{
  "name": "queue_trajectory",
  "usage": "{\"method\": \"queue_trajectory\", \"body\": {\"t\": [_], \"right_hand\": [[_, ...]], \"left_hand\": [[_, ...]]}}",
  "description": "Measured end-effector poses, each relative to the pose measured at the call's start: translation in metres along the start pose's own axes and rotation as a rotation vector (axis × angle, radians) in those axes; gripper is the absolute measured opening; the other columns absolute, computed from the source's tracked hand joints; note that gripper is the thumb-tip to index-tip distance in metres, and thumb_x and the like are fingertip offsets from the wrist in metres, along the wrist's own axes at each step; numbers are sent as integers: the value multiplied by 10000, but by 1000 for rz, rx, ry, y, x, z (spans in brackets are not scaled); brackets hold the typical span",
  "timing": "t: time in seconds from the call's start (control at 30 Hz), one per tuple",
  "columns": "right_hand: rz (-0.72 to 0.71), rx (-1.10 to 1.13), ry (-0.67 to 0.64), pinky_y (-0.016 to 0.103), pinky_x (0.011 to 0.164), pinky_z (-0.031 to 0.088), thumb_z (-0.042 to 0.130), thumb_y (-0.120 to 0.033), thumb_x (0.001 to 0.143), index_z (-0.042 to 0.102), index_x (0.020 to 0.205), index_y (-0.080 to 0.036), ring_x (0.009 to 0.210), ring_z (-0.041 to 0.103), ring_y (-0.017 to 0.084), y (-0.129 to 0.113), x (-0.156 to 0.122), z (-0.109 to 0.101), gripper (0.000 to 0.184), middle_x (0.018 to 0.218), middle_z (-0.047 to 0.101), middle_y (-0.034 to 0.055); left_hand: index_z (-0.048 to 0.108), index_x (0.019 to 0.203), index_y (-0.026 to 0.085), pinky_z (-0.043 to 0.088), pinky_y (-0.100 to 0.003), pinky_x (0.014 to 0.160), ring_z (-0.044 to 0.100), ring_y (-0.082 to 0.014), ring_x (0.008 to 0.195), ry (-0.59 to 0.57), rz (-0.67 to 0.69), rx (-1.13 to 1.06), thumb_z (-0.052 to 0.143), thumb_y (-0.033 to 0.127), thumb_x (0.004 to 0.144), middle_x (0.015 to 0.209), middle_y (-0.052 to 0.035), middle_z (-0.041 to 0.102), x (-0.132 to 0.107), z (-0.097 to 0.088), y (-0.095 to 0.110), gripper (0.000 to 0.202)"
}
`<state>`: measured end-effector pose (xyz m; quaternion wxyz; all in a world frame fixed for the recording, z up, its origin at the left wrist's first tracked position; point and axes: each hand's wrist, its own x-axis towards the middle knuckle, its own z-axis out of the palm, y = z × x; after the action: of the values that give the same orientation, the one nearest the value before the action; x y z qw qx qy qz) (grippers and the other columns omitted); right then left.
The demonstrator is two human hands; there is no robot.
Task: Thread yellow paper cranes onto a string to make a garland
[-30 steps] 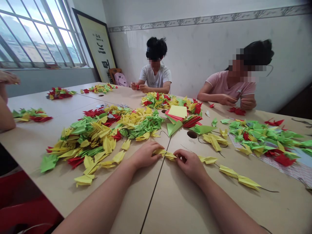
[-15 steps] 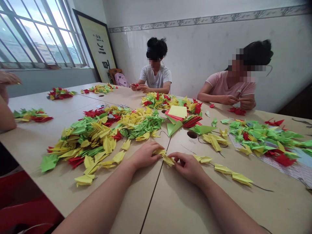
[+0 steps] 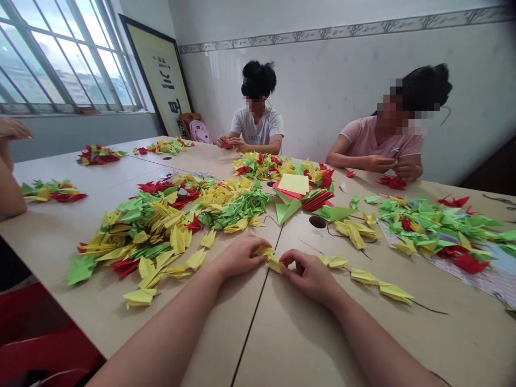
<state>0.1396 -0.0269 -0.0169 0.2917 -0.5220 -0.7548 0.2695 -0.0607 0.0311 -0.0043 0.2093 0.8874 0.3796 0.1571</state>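
Note:
My left hand (image 3: 245,256) is closed on a folded yellow paper crane (image 3: 264,251), over the dark seam of the table. Touching it is another yellow crane (image 3: 275,264), with the thumb and fingers of my right hand (image 3: 305,270) pinched at its right end. From beside my right hand, a dark string (image 3: 429,308) runs to the right, carrying more yellow cranes (image 3: 365,277). What lies inside the bent fingers is partly hidden.
A large heap of green, yellow and red cranes (image 3: 161,215) lies ahead on the left. Square paper sheets (image 3: 294,184) rest near a table hole (image 3: 317,222). Another heap (image 3: 435,226) sits right. Two people (image 3: 258,126) work across the table; another person's arm (image 3: 10,177) shows at left.
My right hand has shifted slightly left and closed its fingertips on the crane's end. The strung cranes at the right have slid a little to the left.

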Motion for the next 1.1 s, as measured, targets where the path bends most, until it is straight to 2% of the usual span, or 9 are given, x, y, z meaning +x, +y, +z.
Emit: {"method": "queue_trajectory", "body": {"t": [0.13, 0.3, 0.43, 0.67, 0.83, 1.0, 1.1], "right_hand": [[49, 37, 51, 207, 477, 338, 505, -270, 753, 560, 796, -216, 491, 448, 88, 2, 3, -1, 89, 701, 616, -30], [110, 56, 45, 213, 488, 343, 512, -276, 744, 553, 766, -212, 516, 456, 97, 4, 6, -1, 79, 688, 609, -29], [143, 34, 49, 221, 496, 344, 520, -291, 733, 550, 740, -210, 522, 464, 104, 3, 7, 0, 87, 676, 611, -26], [129, 26, 52, 235, 515, 359, 516, -306, 736, 552, 742, -214, 529, 483, 111, 1, 8, 0, 98, 691, 624, -20], [119, 26, 64, 237, 512, 365, 494, -332, 754, 545, 797, -217, 520, 491, 112, 1, 7, 1, 133, 705, 630, -12], [118, 38, 30, 229, 486, 366, 533, -332, 723, 518, 941, -222, 493, 483, 99, 4, 6, 2, 245, 778, 635, -2], [98, 20, 26, 233, 508, 372, 517, -277, 728, 531, 908, -222, 510, 487, 104, 5, 5, 1, 189, 743, 630, -12]], "left_hand": [[567, 1042, 228, 408, -271, 842, 529, -160, 954, -7, 16, -22, 538, 295, 770, 1017, -14, 606, -1, -1, 1, 282], [573, 984, 207, 416, -255, 784, 533, -156, 888, -33, 67, -23, 547, 282, 757, 939, -16, 606, -1, -2, 7, 240], [568, 931, 199, 415, -248, 743, 535, -152, 843, -20, 46, -14, 563, 277, 735, 897, -11, 595, -1, -3, 11, 211], [548, 1047, 211, 396, -269, 827, 518, -181, 955, -35, 77, -25, 665, 356, 670, 1002, -25, 596, 0, 3, 13, 421], [589, 988, 204, 392, -270, 829, 528, -172, 929, -40, 134, -37, 583, 354, 761, 950, -26, 619, 3, 5, 13, 272], [581, 980, 195, 403, -271, 810, 529, -174, 931, -22, 79, -28, 567, 335, 768, 978, -35, 611, 1, 5, 8, 255], [580, 967, 186, 409, -268, 797, 534, -169, 909, -13, 53, -8, 571, 315, 759, 966, -33, 610, 0, 2, 8, 245]]}}
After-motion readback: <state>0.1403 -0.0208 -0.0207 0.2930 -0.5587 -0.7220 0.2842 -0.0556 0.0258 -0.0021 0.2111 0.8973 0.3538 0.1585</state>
